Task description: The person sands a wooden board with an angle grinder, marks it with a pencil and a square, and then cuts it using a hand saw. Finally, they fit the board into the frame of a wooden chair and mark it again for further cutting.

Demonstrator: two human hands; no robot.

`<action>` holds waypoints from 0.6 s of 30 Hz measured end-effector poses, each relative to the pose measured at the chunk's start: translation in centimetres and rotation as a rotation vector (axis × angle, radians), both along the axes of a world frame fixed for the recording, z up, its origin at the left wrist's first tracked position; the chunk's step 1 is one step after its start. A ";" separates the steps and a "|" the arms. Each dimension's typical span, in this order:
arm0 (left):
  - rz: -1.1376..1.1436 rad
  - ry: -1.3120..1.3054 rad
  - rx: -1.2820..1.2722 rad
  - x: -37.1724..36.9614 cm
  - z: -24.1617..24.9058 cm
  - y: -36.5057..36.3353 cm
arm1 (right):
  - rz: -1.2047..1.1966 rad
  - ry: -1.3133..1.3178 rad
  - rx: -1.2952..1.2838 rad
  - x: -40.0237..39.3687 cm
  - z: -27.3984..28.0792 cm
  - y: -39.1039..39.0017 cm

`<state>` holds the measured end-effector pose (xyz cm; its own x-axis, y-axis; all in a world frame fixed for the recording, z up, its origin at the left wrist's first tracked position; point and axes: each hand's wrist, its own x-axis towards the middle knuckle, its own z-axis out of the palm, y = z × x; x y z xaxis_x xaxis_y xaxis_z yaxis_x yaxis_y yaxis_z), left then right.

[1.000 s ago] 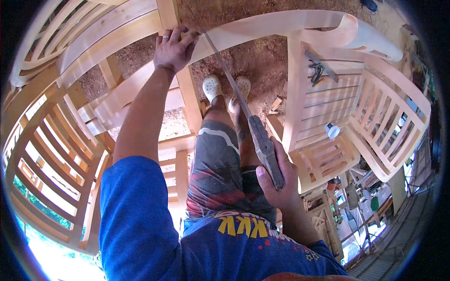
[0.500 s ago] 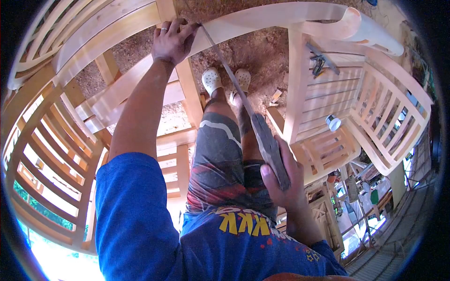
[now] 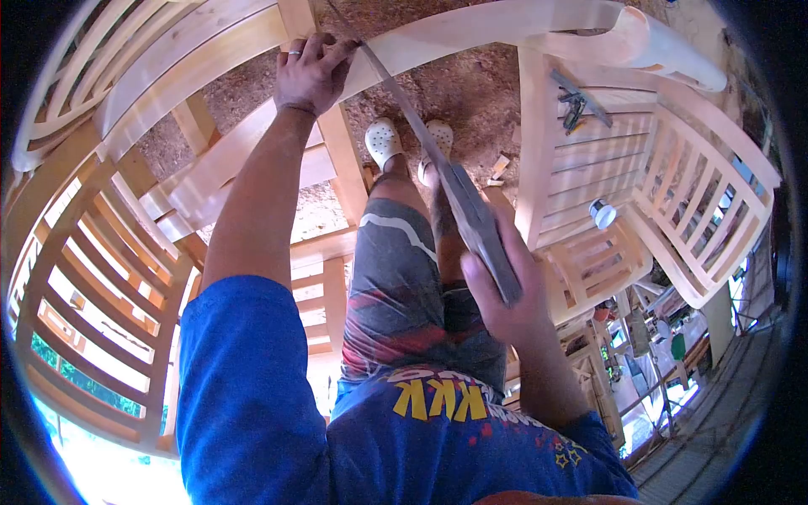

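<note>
A long handsaw (image 3: 406,105) runs slantwise across the middle, its narrow blade lying at the curved pale wooden rail (image 3: 480,27) near the top. Its grey handle (image 3: 480,227) is in my right hand (image 3: 515,295), the thumb on the near side and the fingers wrapped round the far side. My left hand (image 3: 313,74), with a ring on one finger, rests on the wooden frame, its fingers bent down over the edge right beside the blade. What the left fingertips press on is partly hidden.
A slatted wooden bench (image 3: 589,168) on the right carries a clamp-like tool (image 3: 576,101) and a white round container (image 3: 601,214). Slatted chair backs (image 3: 93,311) stand at the left. A small wood block (image 3: 500,165) lies on the dusty ground near my feet.
My right hand and the saw handle have moved up and forward, and the blade has slid further past my left hand. My left hand has stayed in place.
</note>
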<state>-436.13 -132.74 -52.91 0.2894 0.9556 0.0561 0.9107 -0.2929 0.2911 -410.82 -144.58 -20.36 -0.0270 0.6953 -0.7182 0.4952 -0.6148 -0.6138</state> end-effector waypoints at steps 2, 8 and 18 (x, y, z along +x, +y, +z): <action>0.007 0.026 -0.029 0.1 0.2 0.0 | -0.019 0.023 -0.004 -0.9 -0.7 0.8; 0.005 0.049 -0.048 0.1 -0.1 0.2 | 0.117 -0.058 -0.102 0.7 4.8 -1.3; -0.018 0.013 -0.099 -0.1 0.9 0.3 | 0.024 0.000 -0.052 -1.7 0.5 1.0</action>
